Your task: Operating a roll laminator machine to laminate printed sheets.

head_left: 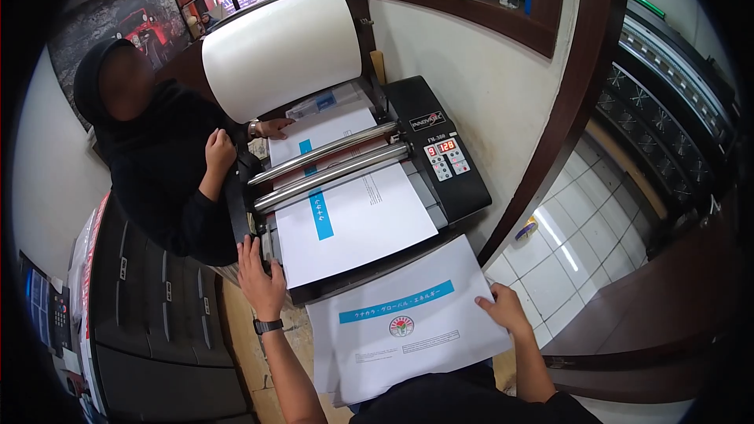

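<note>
By the right hand (506, 310), a small stack of printed sheets (436, 341) is grasped at its right edge, with the thumb laid on top and the fingers mostly hidden beneath. By the left hand (261, 275), nothing is seen to be clasped: its fingers are extended and slightly spread, and the palm is rested at the front left corner of a black roller machine (463, 200). Whether the edge of the fed sheet (357, 239) is also touched by the thumb cannot be told.

On the top sheet of the stack, white characters are carried on a blue band (353, 315), with a round red-and-green emblem (401, 327) and finer print below. A similar blue band is borne by the fed sheet. On the machine, a light-lettered nameplate (428, 121) and a panel (446, 159) with red lit digits are shown.

The stack is held before the torso, to the right of the left hand and just in front of the machine, where the fed sheet is passed under two metal rollers (334, 177).
</note>
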Demonstrator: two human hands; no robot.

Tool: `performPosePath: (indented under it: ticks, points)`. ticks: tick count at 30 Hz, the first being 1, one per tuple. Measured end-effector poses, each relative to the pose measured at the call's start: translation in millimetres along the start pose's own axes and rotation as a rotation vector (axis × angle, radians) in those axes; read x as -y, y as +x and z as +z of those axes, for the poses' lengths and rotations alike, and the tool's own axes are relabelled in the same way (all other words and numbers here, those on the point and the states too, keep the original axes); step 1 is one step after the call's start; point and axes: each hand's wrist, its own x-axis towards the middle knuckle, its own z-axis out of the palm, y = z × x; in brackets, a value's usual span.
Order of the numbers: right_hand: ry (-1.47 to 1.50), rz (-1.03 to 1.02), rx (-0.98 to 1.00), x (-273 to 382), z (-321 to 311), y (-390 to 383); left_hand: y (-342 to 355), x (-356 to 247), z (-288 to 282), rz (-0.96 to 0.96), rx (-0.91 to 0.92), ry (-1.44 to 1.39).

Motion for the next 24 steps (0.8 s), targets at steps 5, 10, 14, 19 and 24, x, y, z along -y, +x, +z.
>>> performPosePath:
  ticks: [5,10,14,19,24]
  points:
    - [0.534,0.148,0.164,-7.9,-47.0,3.6,-1.3,-1.9,-4.4,-0.016,0.012,0.021]
    - [0.495,-0.031,-0.018,-19.2,-115.2,-1.6,-1.1,-6.1,-7.0,-0.032,0.007,-0.005]
    - [-0.213,-0.093,-0.327,-40.8,-186.1,-7.2,-2.2,-5.8,-12.0,-0.063,0.004,-0.024]
    - [-0.617,-0.071,-0.818,-31.7,-264.2,-43.5,-1.2,-8.6,-8.2,-0.014,-0.016,-0.056]
    - [-0.486,-0.244,-0.751,90.9,-284.0,-103.1,-5.1,-7.2,-7.2,-0.025,-0.017,-0.071]
